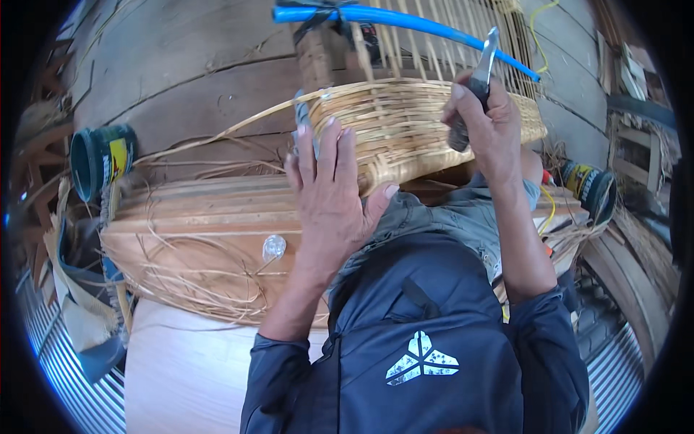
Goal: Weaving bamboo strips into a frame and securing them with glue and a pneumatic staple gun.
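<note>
A woven rattan piece (405,116) with upright canes lies across the middle, a loose strip trailing left from it. My left hand (329,188) rests on its rolled lower left corner, fingers spread and thumb extended. My right hand (484,123) grips a flat-bladed metal tool (490,47) by its dark handle, blade pointing up, over the right part of the weave. A blue tube (419,26) crosses the canes, with dark material tied near its left end.
Green buckets (94,163) stand left and right. Below the weave are wooden planks (195,210) with loose strips and a clear crumpled object (274,247). A pale board (188,362) lies lower left. A black bag (426,304) covers my front. Wood pieces (622,275) lie at right.
</note>
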A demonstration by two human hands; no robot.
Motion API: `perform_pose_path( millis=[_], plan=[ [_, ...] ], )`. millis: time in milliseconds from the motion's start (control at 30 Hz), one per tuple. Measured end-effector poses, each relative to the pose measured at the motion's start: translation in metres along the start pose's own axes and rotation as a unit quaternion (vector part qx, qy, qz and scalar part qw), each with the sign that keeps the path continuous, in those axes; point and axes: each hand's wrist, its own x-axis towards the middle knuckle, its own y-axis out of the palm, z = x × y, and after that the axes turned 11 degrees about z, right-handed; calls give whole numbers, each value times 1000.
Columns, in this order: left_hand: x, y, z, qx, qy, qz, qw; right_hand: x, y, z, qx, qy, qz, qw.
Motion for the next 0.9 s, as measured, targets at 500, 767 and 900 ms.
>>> perform_pose_path(
  millis=[500, 767, 900],
  plan=[
    [4, -18, -14, 57, 46, 10, 997, -195, -167, -94, -87, 340, -307, 885],
    [-23, 29, -32, -593, -201, -43, 778, -377, -166, -211, -407, 499, -194, 740],
    [6, 31, -45, -642, -248, -117, 716, -367, -163, -177, -414, 555, -132, 709]
  ],
)
